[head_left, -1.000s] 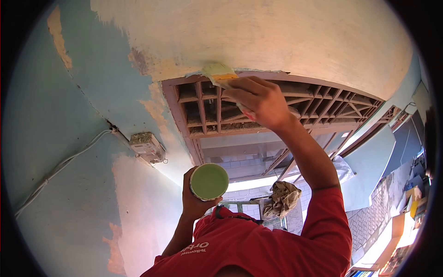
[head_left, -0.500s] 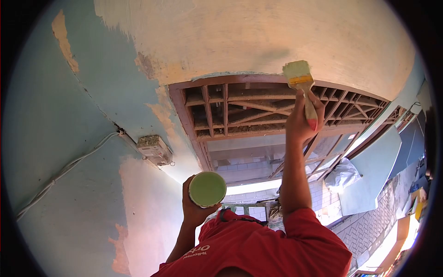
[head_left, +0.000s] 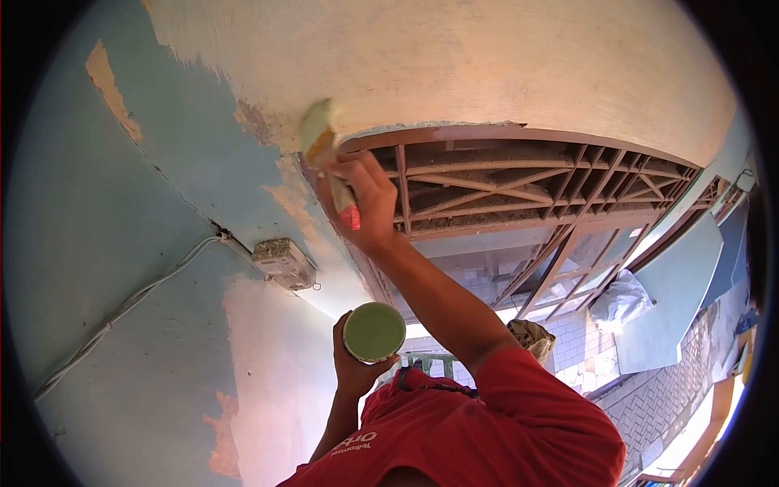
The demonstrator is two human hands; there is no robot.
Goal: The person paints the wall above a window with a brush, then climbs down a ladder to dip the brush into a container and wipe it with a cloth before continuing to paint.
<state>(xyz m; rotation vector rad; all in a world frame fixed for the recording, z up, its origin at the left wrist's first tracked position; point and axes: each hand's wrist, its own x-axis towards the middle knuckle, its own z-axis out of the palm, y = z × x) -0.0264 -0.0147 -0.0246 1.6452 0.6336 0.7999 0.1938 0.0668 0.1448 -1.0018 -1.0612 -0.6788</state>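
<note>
My right hand (head_left: 369,199) is closed round the handle of a paintbrush (head_left: 319,150) with a red handle end. Its bristles, loaded with pale green and blurred by motion, are at the cream-coloured wall (head_left: 487,65), near the upper left corner of the wooden window frame (head_left: 454,134). Whether the bristles touch the wall is hard to tell. Lower down, my left hand (head_left: 349,369) grips a round tub of green paint (head_left: 374,333), held with its open top facing me.
On the blue-green wall (head_left: 154,243) at left, a dusty electric meter box (head_left: 284,264) is mounted, with cables (head_left: 130,300) running to it. Wooden lattice fills the vent above the glass. A white plastic bag (head_left: 621,300) and a light panel (head_left: 673,300) stand at lower right.
My right hand has swung left along the top of the window frame with the paintbrush, from the right part to the left corner. The paint tub stays in my left hand, barely shifted.
</note>
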